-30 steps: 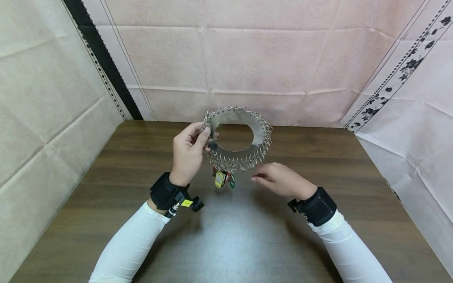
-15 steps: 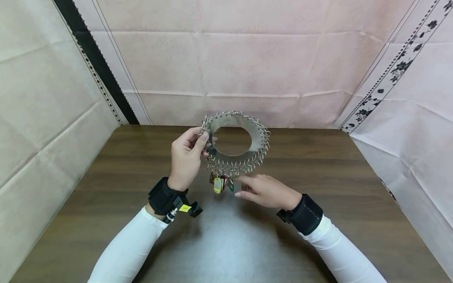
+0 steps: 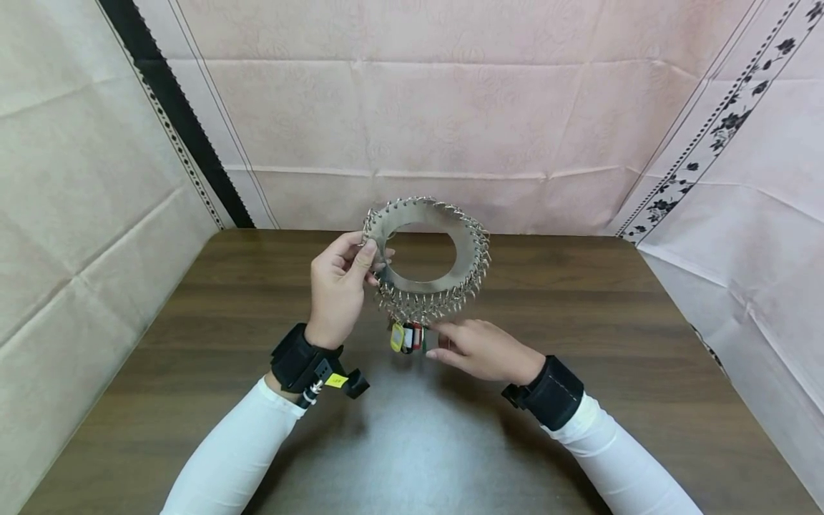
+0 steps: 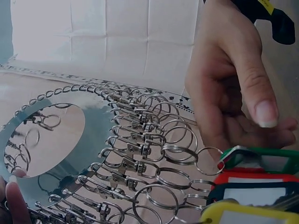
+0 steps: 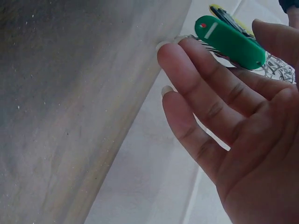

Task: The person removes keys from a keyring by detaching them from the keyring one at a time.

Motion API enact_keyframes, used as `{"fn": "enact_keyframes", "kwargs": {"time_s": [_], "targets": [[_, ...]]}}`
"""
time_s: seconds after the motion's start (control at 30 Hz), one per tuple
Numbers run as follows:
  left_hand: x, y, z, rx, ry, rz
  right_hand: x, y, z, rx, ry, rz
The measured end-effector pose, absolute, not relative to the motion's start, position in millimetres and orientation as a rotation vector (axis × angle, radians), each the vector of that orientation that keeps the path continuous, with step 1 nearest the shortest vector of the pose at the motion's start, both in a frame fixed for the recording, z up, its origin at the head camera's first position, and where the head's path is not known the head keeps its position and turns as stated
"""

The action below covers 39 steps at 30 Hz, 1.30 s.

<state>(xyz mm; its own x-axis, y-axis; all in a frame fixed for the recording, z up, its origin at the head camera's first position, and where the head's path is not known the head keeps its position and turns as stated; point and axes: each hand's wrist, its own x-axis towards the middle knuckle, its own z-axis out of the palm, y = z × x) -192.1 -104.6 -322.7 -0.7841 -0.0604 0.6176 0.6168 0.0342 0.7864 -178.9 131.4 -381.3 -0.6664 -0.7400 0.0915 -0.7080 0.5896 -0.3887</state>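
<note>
A flat metal ring (image 3: 421, 287) stands tilted above the table, its rim lined with many small snap hooks (image 4: 135, 150) and split rings (image 4: 175, 177). My left hand (image 3: 336, 290) pinches the ring's left side between thumb and fingers. Below the ring hang key tags: a green tag (image 4: 275, 162), a red tag (image 4: 238, 179), a black tag (image 4: 254, 193) and a yellow tag (image 4: 247, 215). My right hand (image 3: 486, 348) is beside the tags, fingers loosely bent and thumb apart. In the right wrist view its fingers lie close by the green tag; whether they touch it I cannot tell.
A brown wooden table (image 3: 270, 286) lies beneath both hands. Pale cloth (image 3: 450, 107) hangs behind it and at both sides. Black bands with small devices (image 3: 547, 392) wrap both wrists.
My right hand has moved left from the ring's lower right to the hanging tags, its fingers less curled. The tags have turned slightly. My left hand keeps its hold on the ring.
</note>
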Motion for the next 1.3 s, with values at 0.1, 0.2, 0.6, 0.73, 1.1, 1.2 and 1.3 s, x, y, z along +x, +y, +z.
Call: {"fn": "enact_keyframes", "kwargs": {"time_s": [0.1,0.2,0.6,0.73,1.1,1.2,1.3], "targets": [[-191.8,-104.3,-322.0,-0.571,-1.826,-1.806,-178.7,130.2,-382.2,-1.250,2.732,-0.638],[-191.7,-103.7,-321.8,-0.576,-1.825,-1.811,-178.8,128.4,-383.8,-1.253,2.738,-0.696],[-191.4,-101.5,-322.9,-0.559,-1.818,-1.826,-180.7,119.9,-394.7,-1.229,2.804,-0.906],[-191.3,-100.6,-323.5,-0.554,-1.808,-1.839,-180.8,118.1,-396.6,-1.269,2.861,-0.916],[-192.3,-97.6,-327.1,-0.557,-1.813,-1.853,-176.4,111.8,-394.6,-1.152,2.723,-1.334],[-192.7,-97.0,-327.8,-0.554,-1.814,-1.845,-176.3,110.1,-394.5,-1.112,2.683,-1.414],[-192.8,-96.8,-328.1,-0.550,-1.808,-1.840,-176.5,108.6,-395.1,-1.105,2.666,-1.474]]}}
